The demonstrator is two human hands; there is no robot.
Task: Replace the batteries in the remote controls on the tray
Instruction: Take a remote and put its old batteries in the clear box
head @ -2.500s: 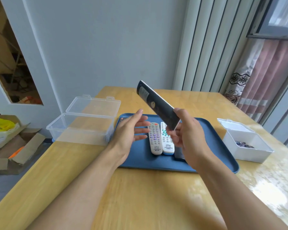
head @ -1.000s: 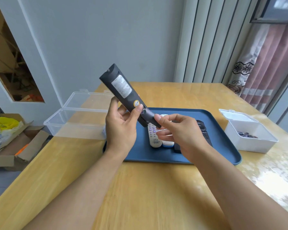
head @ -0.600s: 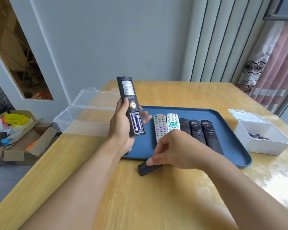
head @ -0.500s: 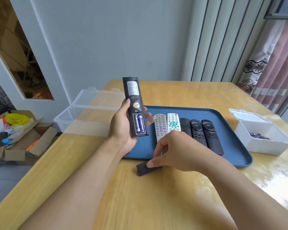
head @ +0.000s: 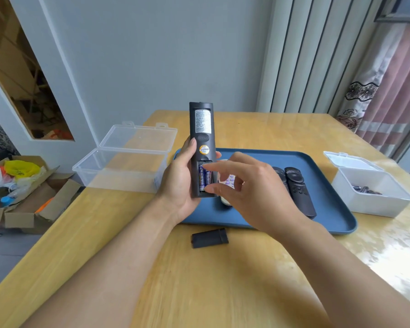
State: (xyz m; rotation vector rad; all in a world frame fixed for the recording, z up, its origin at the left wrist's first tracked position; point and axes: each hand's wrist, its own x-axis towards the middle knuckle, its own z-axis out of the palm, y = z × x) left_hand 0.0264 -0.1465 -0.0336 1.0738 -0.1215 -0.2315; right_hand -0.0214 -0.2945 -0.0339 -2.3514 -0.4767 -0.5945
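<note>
My left hand (head: 179, 185) grips a black remote (head: 201, 129) upright, back side towards me, above the left end of the blue tray (head: 329, 209). Its battery bay is uncovered and holds two blue batteries (head: 205, 177). My right hand (head: 251, 192) reaches across from the right, with the index fingertip at the top end of a battery and the thumb at its bottom end, pinching it. The black battery cover (head: 210, 237) lies on the wooden table just in front of the tray. Black remotes (head: 296, 188) lie on the tray; a light remote (head: 230, 179) is mostly hidden behind my right hand.
An open clear plastic box (head: 128, 162) with nothing visible in it stands left of the tray. An open white box (head: 369, 185) holding dark batteries stands at the right. A cardboard box (head: 21, 197) of clutter sits on the floor at the left.
My right hand has let go of the battery cover on the table and risen to the open battery bay. My left hand has turned the remote upright.
</note>
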